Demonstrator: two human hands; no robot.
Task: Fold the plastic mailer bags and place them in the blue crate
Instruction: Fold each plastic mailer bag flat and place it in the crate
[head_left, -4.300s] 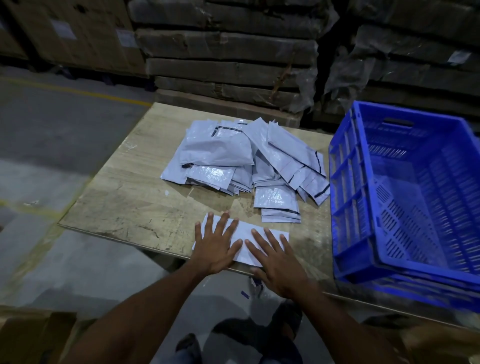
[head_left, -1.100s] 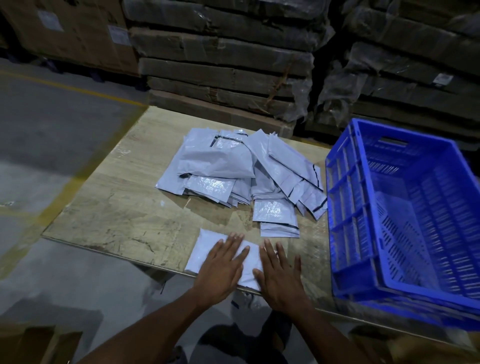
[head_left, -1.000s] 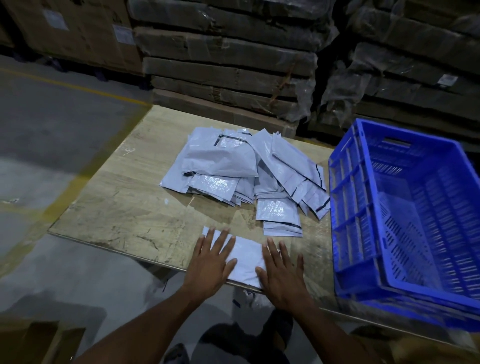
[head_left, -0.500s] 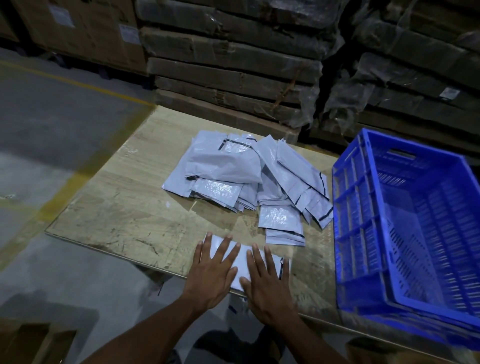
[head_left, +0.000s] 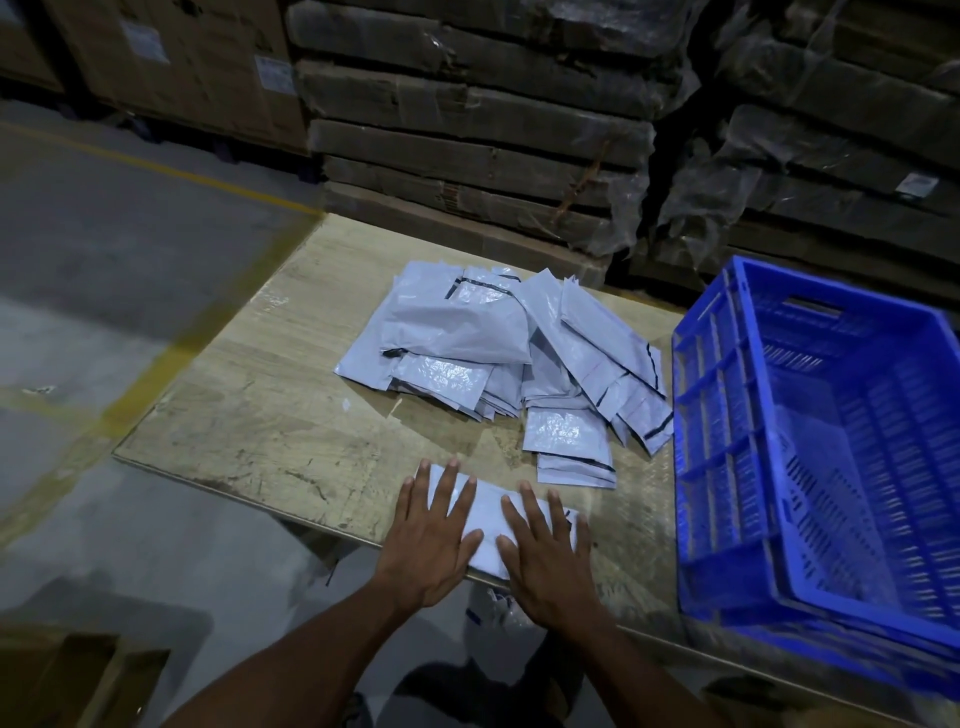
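Item: one plastic mailer bag (head_left: 488, 525), white, lay flat at the near edge of the desk (head_left: 270, 431), its near margin reaching that edge. Left hand (head_left: 428, 540) covered its left part and right hand (head_left: 545, 556) its right part; the fingers (head_left: 447, 491) of both were straight and spread, pressing down, grasping nothing.

Step judged in hand: flattening or creasing the bag. To do it well, palms would best sweep outward from the middle to drive out air, with one hand pinning the slick film while the other brought an edge over, corners matched before the crease was pressed.

Adjacent: a loose heap of unfolded mailer bags (head_left: 498, 353) farther back on the desk, a smaller stack (head_left: 571, 447) just beyond the right hand.

Destination: blue crate (head_left: 727, 415) at right, well apart from the hands; contents could not be told.
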